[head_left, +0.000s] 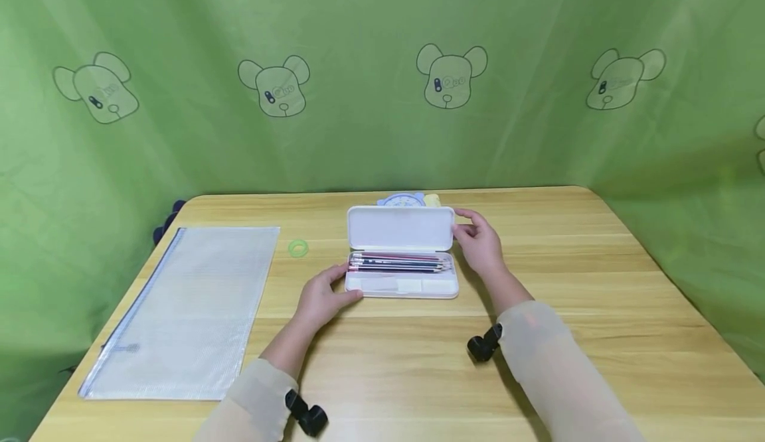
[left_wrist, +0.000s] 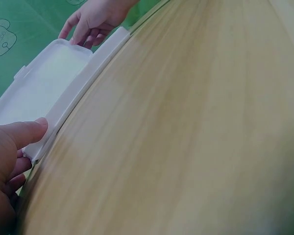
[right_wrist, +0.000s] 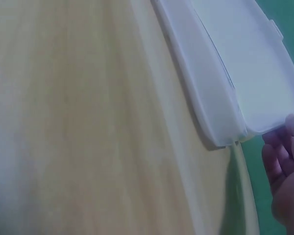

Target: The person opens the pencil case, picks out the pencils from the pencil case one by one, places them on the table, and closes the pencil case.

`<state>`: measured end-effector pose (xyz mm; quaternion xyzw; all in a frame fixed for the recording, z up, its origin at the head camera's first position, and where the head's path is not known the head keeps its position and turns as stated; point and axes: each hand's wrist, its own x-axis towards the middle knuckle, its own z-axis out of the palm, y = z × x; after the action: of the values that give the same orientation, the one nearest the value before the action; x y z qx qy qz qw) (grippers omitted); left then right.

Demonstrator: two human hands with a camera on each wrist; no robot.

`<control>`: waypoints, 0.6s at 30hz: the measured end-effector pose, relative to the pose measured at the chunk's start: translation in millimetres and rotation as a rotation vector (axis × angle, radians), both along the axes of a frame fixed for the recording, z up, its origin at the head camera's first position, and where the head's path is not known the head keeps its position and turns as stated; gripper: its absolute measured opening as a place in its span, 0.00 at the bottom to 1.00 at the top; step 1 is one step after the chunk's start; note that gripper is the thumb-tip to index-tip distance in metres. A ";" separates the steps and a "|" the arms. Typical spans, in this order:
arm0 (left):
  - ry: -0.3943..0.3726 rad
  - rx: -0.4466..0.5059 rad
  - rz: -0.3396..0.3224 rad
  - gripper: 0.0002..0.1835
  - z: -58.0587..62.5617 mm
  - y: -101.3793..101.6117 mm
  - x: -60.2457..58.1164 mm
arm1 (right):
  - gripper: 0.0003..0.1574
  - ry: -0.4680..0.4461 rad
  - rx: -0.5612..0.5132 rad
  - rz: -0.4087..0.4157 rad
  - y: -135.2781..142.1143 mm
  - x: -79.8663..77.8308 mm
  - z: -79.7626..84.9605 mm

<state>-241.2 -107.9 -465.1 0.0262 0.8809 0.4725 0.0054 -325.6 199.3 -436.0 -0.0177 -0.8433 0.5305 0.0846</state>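
A white pencil case [head_left: 439, 288] lies on the table with its lid [head_left: 400, 228] raised at the back. Several pencils [head_left: 397, 265] lie side by side in its rear part, and the front part has compartments. My left hand [head_left: 319, 299] grips the left end of the base, the thumb [left_wrist: 32, 132] over the front corner and the fingers along the side. At the lid's right edge, my right hand [head_left: 481, 246] pinches the rim between thumb and fingers. In the right wrist view, only part of that hand [right_wrist: 286, 171] shows beside the lid.
To the left lies a clear zip pouch [head_left: 185, 309] with a blue zip edge. A green ring [head_left: 297, 248] sits between the pouch and the case. Behind the lid, a light blue item [head_left: 403, 200] and a small yellow item [head_left: 432, 200] are partly hidden. A green curtain [head_left: 358, 150] stands behind the table.
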 end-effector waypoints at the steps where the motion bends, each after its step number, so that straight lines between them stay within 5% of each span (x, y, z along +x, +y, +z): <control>1: 0.001 0.000 0.000 0.35 -0.2 0.1 0.0 | 0.26 -0.004 -0.006 -0.001 -0.2 -0.7 -0.5; 18: -0.008 0.021 0.010 0.36 -1.7 0.7 0.6 | 0.32 -0.034 0.101 0.047 3.8 -0.4 -2.1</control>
<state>-240.6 -107.2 -466.8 0.0201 0.8760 0.4819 0.0064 -326.1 203.1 -438.1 -0.0026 -0.8704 0.4888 0.0587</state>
